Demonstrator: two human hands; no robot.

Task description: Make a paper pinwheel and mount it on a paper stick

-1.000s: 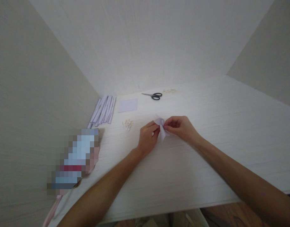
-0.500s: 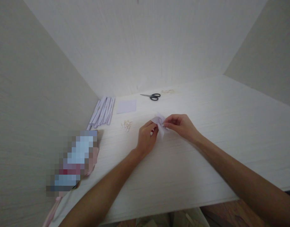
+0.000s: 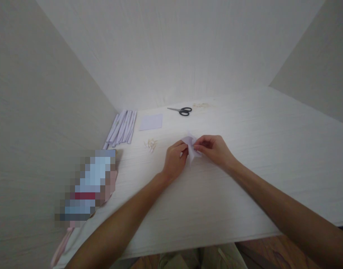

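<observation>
A small folded piece of pale lilac paper [image 3: 190, 145] is pinched between both my hands just above the white table [image 3: 244, 157]. My left hand [image 3: 174, 161] grips its left side with thumb and fingers. My right hand [image 3: 214, 149] pinches its right side, fingers curled over the fold. The lower tip of the paper points down toward the table between the two hands.
Black-handled scissors [image 3: 181, 110] lie at the back. A flat lilac paper square [image 3: 151, 122] and a row of folded lilac strips [image 3: 121, 128] lie back left. Small pale bits [image 3: 150, 144] sit left of my hands. A blurred pack [image 3: 86, 188] lies at the left edge. Walls enclose three sides.
Both hands have stayed in place and worked the fold slightly; the paper's upper flap now sits lower and flatter between the fingers. The view shifted a little.
</observation>
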